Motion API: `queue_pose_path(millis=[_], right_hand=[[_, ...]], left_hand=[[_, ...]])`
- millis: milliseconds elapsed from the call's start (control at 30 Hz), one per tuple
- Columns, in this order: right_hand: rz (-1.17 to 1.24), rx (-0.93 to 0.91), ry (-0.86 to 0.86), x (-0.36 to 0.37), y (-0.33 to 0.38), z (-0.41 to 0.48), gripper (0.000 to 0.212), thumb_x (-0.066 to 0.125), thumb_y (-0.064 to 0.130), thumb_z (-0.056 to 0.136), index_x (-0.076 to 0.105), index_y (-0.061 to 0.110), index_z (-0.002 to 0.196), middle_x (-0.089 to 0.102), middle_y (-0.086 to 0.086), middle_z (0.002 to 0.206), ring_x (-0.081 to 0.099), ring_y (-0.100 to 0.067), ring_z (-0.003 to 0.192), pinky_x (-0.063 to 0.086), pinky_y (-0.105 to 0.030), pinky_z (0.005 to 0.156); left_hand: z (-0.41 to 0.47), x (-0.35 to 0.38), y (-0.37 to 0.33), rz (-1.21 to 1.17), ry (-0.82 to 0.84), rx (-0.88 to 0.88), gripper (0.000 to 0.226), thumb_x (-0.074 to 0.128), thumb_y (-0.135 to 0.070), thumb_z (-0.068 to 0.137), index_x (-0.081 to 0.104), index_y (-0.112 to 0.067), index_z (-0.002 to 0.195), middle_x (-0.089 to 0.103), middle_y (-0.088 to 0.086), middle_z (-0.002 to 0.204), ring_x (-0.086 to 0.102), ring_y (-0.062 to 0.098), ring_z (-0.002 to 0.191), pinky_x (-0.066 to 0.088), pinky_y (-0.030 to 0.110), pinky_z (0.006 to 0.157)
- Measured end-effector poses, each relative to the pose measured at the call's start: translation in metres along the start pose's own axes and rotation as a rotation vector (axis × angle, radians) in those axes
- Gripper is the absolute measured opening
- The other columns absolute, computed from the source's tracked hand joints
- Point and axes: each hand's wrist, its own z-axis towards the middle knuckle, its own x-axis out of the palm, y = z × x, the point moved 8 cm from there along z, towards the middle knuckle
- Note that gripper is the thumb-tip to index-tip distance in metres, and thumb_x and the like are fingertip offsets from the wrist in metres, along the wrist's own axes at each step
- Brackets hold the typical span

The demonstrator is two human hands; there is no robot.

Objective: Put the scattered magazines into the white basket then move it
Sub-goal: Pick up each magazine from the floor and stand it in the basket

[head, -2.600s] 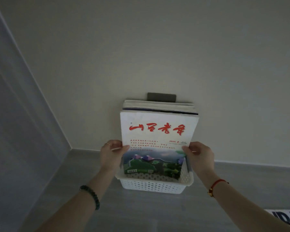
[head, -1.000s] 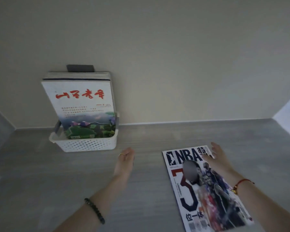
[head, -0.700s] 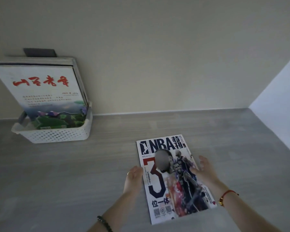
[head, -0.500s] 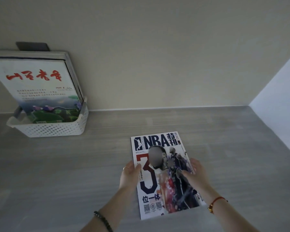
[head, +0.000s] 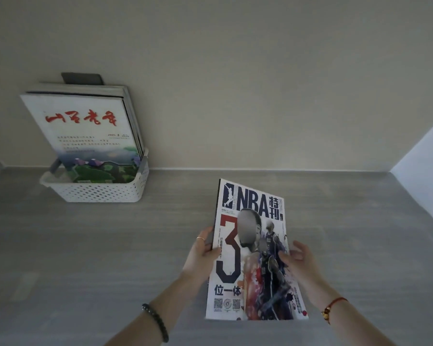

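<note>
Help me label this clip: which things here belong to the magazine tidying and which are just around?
Part of the job:
- NBA magazine, held by left hand and right hand
- white basket
- magazines standing in the basket

Just around:
- floor
- wall
- dark plate behind the magazines

Two bare forearms enter from the lower edge; no sleeves visible. Left hand [head: 200,257]: thin gold-toned ring [head: 200,238] on one finger. Left wrist: bracelet of dark round beads [head: 156,322], single strand. Right hand [head: 301,263]: no ring visible. Right wrist: thin red cord bracelet [head: 334,302] carrying a small gold-coloured charm [head: 325,315]. Nails short, unpainted as far as can be told.
</note>
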Motion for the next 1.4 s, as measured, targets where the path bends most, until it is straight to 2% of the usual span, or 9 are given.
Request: queue_pose_path(millis=[300, 400, 567, 667, 800, 967, 1167, 1267, 1400], right_hand=[[0.017, -0.272, 0.04, 0.064, 0.11, -0.01, 0.008, 0.049, 0.02, 0.089, 0.053, 0.014, 0.093, 0.065, -0.016, 0.097, 0.061, -0.032, 0.094, 0.05, -0.045, 0.08], [-0.059, -0.401, 0.019, 0.098, 0.167, -0.019, 0.009, 0.055, 0.014, 0.086, 0.057, 0.005, 0.088, 0.067, -0.021, 0.085, 0.063, -0.039, 0.084, 0.052, -0.055, 0.079], [-0.081, -0.625, 0.004, 0.173, 0.269, -0.04, 0.015, 0.061, 0.011, 0.083, 0.053, 0.014, 0.071, 0.069, -0.014, 0.075, 0.062, -0.029, 0.063, 0.052, -0.033, 0.055], [-0.069, -0.703, -0.013, 0.218, 0.323, -0.045, 0.024, 0.061, 0.011, 0.083, 0.045, 0.01, 0.066, 0.064, -0.024, 0.071, 0.06, -0.043, 0.07, 0.054, -0.046, 0.064], [-0.036, -0.786, -0.047, 0.268, 0.372, -0.04, 0.036, 0.06, 0.006, 0.084, 0.038, 0.018, 0.059, 0.05, -0.005, 0.054, 0.047, -0.02, 0.052, 0.041, -0.016, 0.048], [-0.071, -0.778, -0.094, 0.314, 0.378, -0.013, 0.033, 0.059, 0.005, 0.084, 0.038, 0.012, 0.059, 0.042, -0.004, 0.052, 0.034, -0.014, 0.048, 0.029, -0.008, 0.036], [-0.107, -0.672, -0.094, 0.348, 0.335, 0.028, 0.002, 0.058, 0.004, 0.084, 0.058, 0.003, 0.081, 0.062, -0.002, 0.07, 0.055, -0.011, 0.061, 0.038, -0.012, 0.046], [-0.099, -0.61, -0.092, 0.356, 0.314, 0.041, 0.003, 0.059, 0.003, 0.082, 0.059, 0.003, 0.079, 0.064, -0.008, 0.074, 0.056, -0.019, 0.065, 0.04, -0.019, 0.053], [-0.093, -0.625, -0.141, 0.355, 0.3, 0.047, 0.02, 0.066, 0.013, 0.079, 0.052, 0.02, 0.066, 0.06, 0.005, 0.068, 0.058, -0.021, 0.072, 0.039, -0.018, 0.056]], left_hand=[[-0.011, -0.097, -0.093, -0.076, -0.035, 0.213, 0.047, 0.046, 0.008, 0.087, 0.049, -0.029, 0.115, 0.071, 0.001, 0.097, 0.069, 0.017, 0.09, 0.056, 0.031, 0.074], [-0.014, -0.155, -0.129, -0.052, -0.133, 0.263, 0.045, 0.048, 0.006, 0.086, 0.047, -0.02, 0.122, 0.069, 0.004, 0.099, 0.066, 0.024, 0.094, 0.054, 0.04, 0.079], [-0.017, -0.257, -0.204, 0.102, -0.328, 0.456, 0.031, 0.052, 0.005, 0.084, 0.055, -0.014, 0.109, 0.066, 0.005, 0.103, 0.066, 0.018, 0.091, 0.057, 0.027, 0.072], [-0.008, -0.316, -0.241, 0.19, -0.444, 0.516, 0.025, 0.056, 0.002, 0.082, 0.058, -0.019, 0.096, 0.067, 0.005, 0.1, 0.067, 0.016, 0.086, 0.056, 0.031, 0.071], [0.018, -0.376, -0.272, 0.118, -0.518, 0.566, 0.02, 0.055, 0.005, 0.082, 0.057, -0.009, 0.095, 0.064, 0.007, 0.099, 0.063, 0.015, 0.081, 0.057, 0.023, 0.065], [0.06, -0.424, -0.26, 0.087, -0.568, 0.512, 0.016, 0.06, 0.004, 0.079, 0.064, -0.004, 0.093, 0.065, 0.003, 0.086, 0.062, 0.014, 0.072, 0.054, 0.014, 0.054], [0.1, -0.446, -0.21, 0.129, -0.587, 0.409, 0.023, 0.068, -0.001, 0.073, 0.065, -0.024, 0.074, 0.068, -0.001, 0.081, 0.065, 0.017, 0.075, 0.055, 0.025, 0.065], [0.109, -0.45, -0.192, 0.135, -0.575, 0.406, 0.025, 0.071, 0.0, 0.07, 0.063, -0.024, 0.071, 0.069, -0.003, 0.078, 0.065, 0.01, 0.073, 0.052, 0.014, 0.058], [0.121, -0.46, -0.166, -0.063, -0.581, 0.311, 0.035, 0.07, 0.008, 0.067, 0.052, -0.018, 0.081, 0.064, 0.008, 0.075, 0.062, 0.022, 0.072, 0.051, 0.029, 0.066]])
